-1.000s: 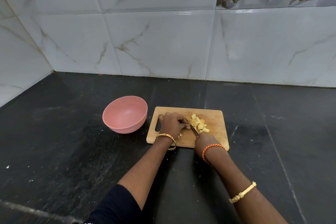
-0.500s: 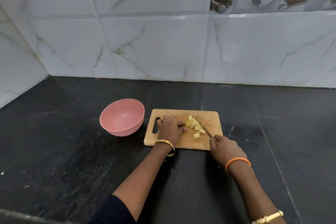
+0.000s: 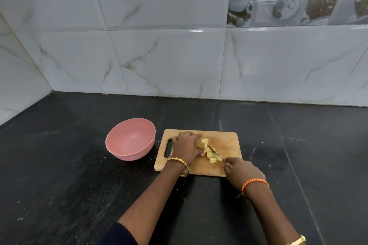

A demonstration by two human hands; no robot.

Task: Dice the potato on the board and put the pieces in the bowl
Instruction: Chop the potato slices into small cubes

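A wooden cutting board [image 3: 225, 141] lies on the black tabletop [image 3: 59, 175], its handle slot toward the pink bowl [image 3: 130, 141] that stands just beside it on the left. The bowl holds no pieces. The potato pieces [image 3: 209, 151] sit in a small heap near the middle of the board. The left hand [image 3: 186, 148] rests on the board with its fingers bent against the left side of the heap; whether it grips a piece I cannot tell. The right hand [image 3: 242, 172] is at the board's near right corner, grasping a knife [image 3: 218, 154] whose blade slants up and left into the pieces. Marbled white tiles back the tabletop.
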